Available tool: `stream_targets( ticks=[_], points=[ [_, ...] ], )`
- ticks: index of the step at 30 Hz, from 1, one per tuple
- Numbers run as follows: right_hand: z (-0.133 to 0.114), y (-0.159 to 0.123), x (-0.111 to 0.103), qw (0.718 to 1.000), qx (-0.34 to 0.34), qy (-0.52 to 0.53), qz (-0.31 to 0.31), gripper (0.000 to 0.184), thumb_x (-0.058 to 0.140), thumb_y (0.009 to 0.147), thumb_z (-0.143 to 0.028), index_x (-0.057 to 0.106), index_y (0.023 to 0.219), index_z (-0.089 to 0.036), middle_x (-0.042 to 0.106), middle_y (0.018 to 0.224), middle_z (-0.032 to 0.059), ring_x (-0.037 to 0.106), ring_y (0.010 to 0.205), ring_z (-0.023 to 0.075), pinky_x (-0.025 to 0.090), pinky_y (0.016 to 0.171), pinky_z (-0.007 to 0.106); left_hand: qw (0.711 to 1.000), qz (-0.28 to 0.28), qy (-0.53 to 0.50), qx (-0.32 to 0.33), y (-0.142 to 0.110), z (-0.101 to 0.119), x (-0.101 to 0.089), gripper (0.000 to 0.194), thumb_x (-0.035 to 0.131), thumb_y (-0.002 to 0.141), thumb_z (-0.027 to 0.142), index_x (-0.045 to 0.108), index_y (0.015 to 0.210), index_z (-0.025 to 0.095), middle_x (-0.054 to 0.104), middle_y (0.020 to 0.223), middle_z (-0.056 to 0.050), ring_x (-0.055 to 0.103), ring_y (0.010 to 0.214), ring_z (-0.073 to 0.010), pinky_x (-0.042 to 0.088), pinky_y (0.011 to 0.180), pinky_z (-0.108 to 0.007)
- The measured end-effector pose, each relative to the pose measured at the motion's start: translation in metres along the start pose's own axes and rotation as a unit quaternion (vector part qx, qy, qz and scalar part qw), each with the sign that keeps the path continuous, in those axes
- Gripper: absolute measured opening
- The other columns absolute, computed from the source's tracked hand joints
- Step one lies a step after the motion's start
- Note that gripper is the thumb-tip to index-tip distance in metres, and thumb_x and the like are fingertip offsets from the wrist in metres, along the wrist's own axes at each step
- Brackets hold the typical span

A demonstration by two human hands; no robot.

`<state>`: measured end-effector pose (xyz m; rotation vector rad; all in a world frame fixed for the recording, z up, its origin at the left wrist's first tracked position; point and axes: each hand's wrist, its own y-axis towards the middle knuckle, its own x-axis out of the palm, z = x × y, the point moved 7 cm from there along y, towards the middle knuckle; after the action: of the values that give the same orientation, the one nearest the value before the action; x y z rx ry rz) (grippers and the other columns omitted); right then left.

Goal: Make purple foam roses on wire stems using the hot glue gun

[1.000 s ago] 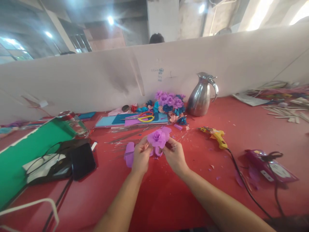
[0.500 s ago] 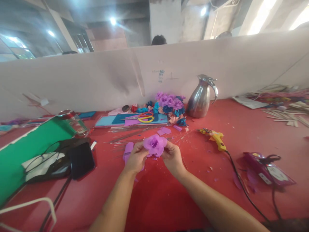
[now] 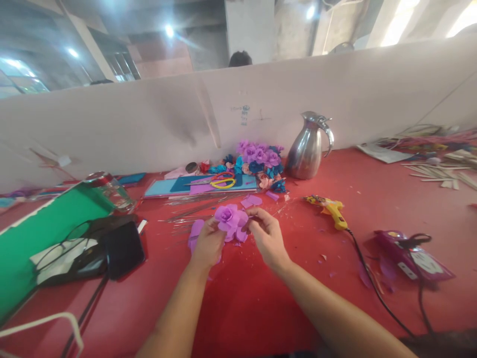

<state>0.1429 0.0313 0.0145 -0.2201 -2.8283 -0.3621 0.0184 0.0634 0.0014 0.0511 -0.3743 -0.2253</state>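
Observation:
A purple paper flower (image 3: 231, 219) with a rolled centre is held just above the red table. My left hand (image 3: 209, 243) pinches its left side, thumb and fingers closed on the petals. On the other side, my right hand (image 3: 266, 233) has its thumb and index finger closed on the right-hand petal edge. Purple paper pieces (image 3: 195, 233) lie beside and behind my left hand, partly covered by it. More purple petals (image 3: 251, 201) rest on the table beyond the flower.
Scissors (image 3: 222, 182) lie on coloured paper sheets behind thin wires. Finished paper flowers (image 3: 261, 156) are heaped near a steel jug (image 3: 308, 146). To the right are a yellow glue gun (image 3: 334, 213) and a corded purple box (image 3: 413, 256); to the left, a phone (image 3: 124, 251) and a glass jar (image 3: 114, 191).
The flower has tilted and turned leftward, its centre now facing up-left. My right fingers have shifted along its right edge. The whole view has moved slightly.

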Motion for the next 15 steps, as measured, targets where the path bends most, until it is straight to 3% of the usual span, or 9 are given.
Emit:
stream_targets(
  ticks=[5,11,15],
  points=[
    [0.003,0.005,0.004,0.987,0.109,0.107,-0.052,0.026,0.056,0.079,-0.038,0.056,0.062,-0.018,0.055,0.053,-0.0016,0.05,0.05,0.0114,0.039,0.052,0.023,0.999,-0.011,0.05,0.004,0.002,-0.005,-0.01,0.016,0.083,0.054,0.025,0.072,0.064,0.019,0.064,0.056,0.001,0.059,0.063,-0.0158,0.049,0.064,-0.029],
    [-0.002,0.006,0.002,0.989,0.108,0.09,-0.038,0.023,0.066,0.07,-0.038,0.061,0.061,-0.017,0.056,0.052,-0.0026,0.046,0.049,0.0091,0.036,0.052,0.022,0.995,-0.033,0.095,0.005,0.003,-0.009,-0.012,0.015,0.081,0.059,0.03,0.072,0.062,0.019,0.065,0.06,-0.001,0.058,0.065,-0.017,0.049,0.062,-0.029],
    [-0.003,0.006,0.0,0.99,0.101,0.091,-0.022,0.021,0.066,0.069,-0.037,0.062,0.062,-0.017,0.056,0.052,-0.0031,0.045,0.048,0.0089,0.035,0.051,0.022,0.996,-0.037,0.083,0.009,0.002,-0.007,-0.009,0.013,0.081,0.06,0.028,0.072,0.062,0.019,0.062,0.056,0.001,0.054,0.057,-0.0132,0.047,0.059,-0.027]
  ],
)
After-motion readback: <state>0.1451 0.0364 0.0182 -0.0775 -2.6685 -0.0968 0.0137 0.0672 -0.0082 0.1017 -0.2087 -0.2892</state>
